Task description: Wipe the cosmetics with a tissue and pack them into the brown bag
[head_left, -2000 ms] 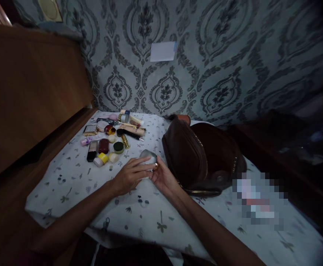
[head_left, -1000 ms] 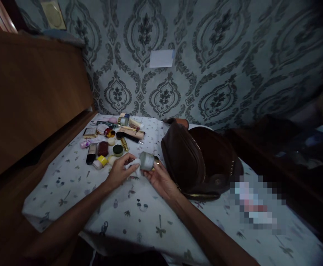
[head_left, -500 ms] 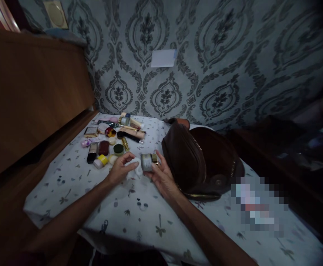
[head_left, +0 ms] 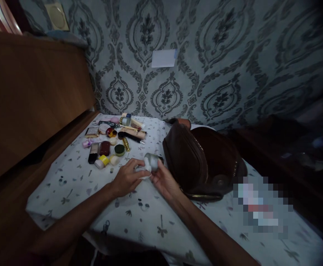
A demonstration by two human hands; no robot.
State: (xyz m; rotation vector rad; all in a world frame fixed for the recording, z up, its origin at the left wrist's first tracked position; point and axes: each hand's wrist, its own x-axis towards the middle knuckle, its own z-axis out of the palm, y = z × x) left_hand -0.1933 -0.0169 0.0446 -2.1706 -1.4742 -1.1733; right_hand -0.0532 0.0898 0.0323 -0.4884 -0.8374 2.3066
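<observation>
Left hand (head_left: 128, 177) pinches white wipe (head_left: 147, 168) against jar (head_left: 154, 161); right hand (head_left: 165, 181) grips its other end, above patterned cloth (head_left: 80, 184), beside brown bag (head_left: 183, 155). Judged partway through wiping: jar not set down. Cosmetics (head_left: 105, 147) lie apart, leftward; wiped or not, cannot tell.

Dim, cool light on left hand (head_left: 128, 177) and right hand (head_left: 165, 181), deep shadow far right of their grip, pixelated patch (head_left: 261, 207) nearer on that side, edges stretched wide-angle, gripped jar (head_left: 154, 162) softly blurred
</observation>
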